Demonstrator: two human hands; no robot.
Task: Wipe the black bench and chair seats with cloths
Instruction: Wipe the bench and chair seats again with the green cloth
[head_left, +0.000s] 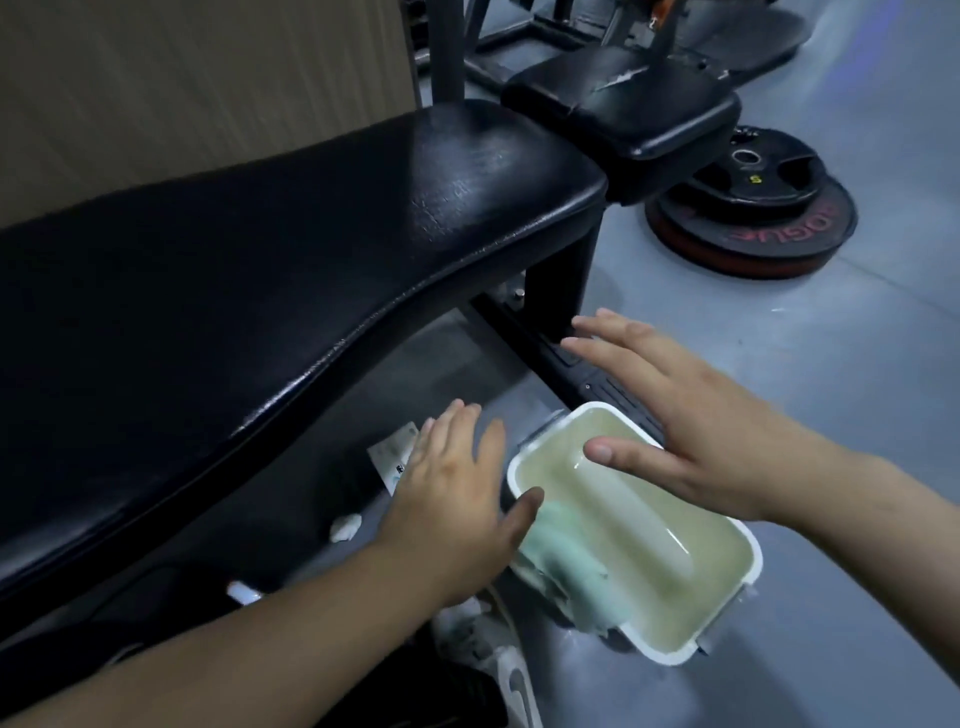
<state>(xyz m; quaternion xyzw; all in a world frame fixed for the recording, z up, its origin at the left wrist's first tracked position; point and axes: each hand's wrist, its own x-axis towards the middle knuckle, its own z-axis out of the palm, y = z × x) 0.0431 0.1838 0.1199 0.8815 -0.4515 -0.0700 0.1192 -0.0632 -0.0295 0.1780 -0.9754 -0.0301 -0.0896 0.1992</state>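
Note:
A long black padded bench (270, 291) runs from lower left to upper middle. Behind it stands a smaller black seat pad (623, 111) with a torn top. On the floor beside the bench sits a white tub (748, 566) of cloudy yellowish water, and a pale green cloth (569, 566) hangs over its near left rim. My left hand (457, 499) hovers flat with fingers apart, just left of the tub and above the cloth. My right hand (691, 415) is spread open over the tub's far side. Neither hand holds anything.
Stacked black weight plates (753, 208) lie on the grey floor at right. A white paper label (395, 454) and a small white wad (345, 527) lie under the bench edge. A white shoe (493, 654) shows at the bottom. Machine frames stand at the top.

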